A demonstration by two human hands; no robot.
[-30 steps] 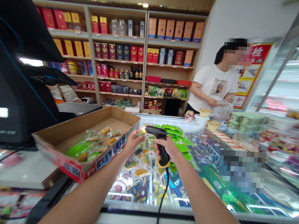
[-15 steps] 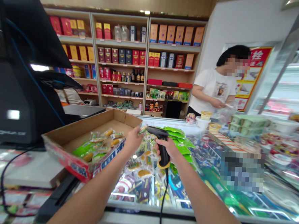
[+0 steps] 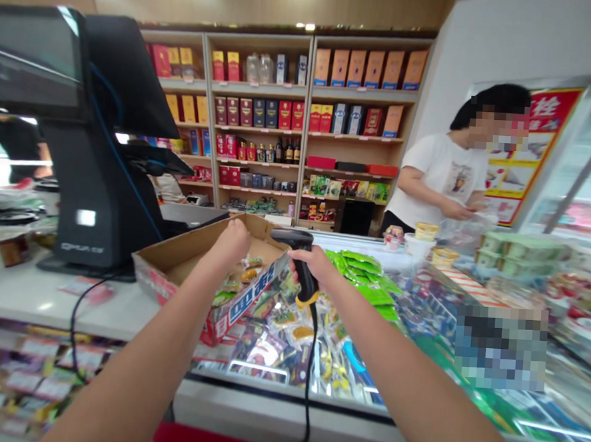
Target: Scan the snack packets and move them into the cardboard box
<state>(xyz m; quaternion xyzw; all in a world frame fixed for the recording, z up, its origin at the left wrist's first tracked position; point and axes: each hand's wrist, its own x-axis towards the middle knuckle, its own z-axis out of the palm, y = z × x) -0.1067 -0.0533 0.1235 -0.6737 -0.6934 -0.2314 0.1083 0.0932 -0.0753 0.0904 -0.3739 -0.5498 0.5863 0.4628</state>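
Observation:
My right hand [image 3: 317,265] is wrapped round the grip of a black and yellow barcode scanner [image 3: 306,275], its head pointing left and its cord hanging down over the counter edge. Over the open cardboard box [image 3: 170,267] is my left hand [image 3: 235,238], fingers curled together; what they hold, if anything, is hidden. Small clear packets with yellow-brown food [image 3: 250,274] and some green ones lie inside the box, partly behind my left arm. More clear packets [image 3: 303,331] lie on the glass counter below the scanner. Bright green packets [image 3: 367,279] are piled just right of my right hand.
A black checkout terminal [image 3: 106,156] stands at the left. Across the counter a person in a white shirt [image 3: 441,173] handles a clear bag. Tubs [image 3: 419,245] and green egg cartons [image 3: 518,251] sit at the right. Shelves of boxed goods [image 3: 259,112] line the back wall.
My left hand has moved left, away from the scanner, to above the box. My right hand and the scanner have shifted slightly left. The view has turned a little to the left.

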